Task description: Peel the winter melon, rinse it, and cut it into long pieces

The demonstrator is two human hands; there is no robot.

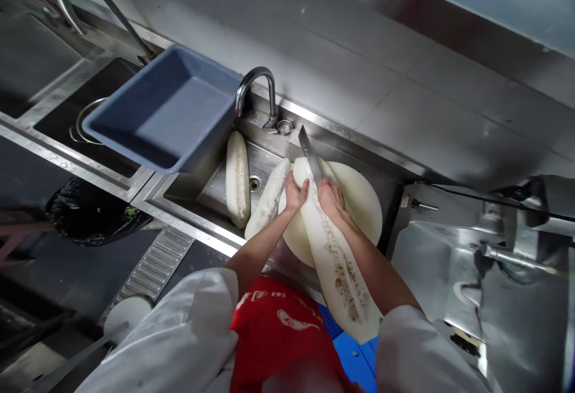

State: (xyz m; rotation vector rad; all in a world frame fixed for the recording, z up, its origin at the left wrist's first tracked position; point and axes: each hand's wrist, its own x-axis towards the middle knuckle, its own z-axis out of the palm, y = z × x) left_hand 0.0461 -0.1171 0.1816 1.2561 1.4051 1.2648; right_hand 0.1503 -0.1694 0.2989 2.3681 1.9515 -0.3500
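Observation:
A long winter melon half (330,249), its seedy hollow facing up, lies lengthwise over a round pale cutting board (362,201). Its near end reaches past the sink's front edge. My left hand (296,194) grips the melon's left side near the far end, thumb on top. In my right hand (331,200) is a kitchen knife (309,152), handle hidden in the closed fingers. The blade points away from me and lies against the melon's far end. Left of the board rests another cut melon piece (268,200), and a further one (238,180) lies in the sink.
The board sits over a steel sink (211,192) with a curved faucet (258,81) behind it. A blue-grey plastic tub (179,111) straddles the sinks on the left. A black-bagged bin (85,213) stands below left; steel equipment (449,261) flanks the right.

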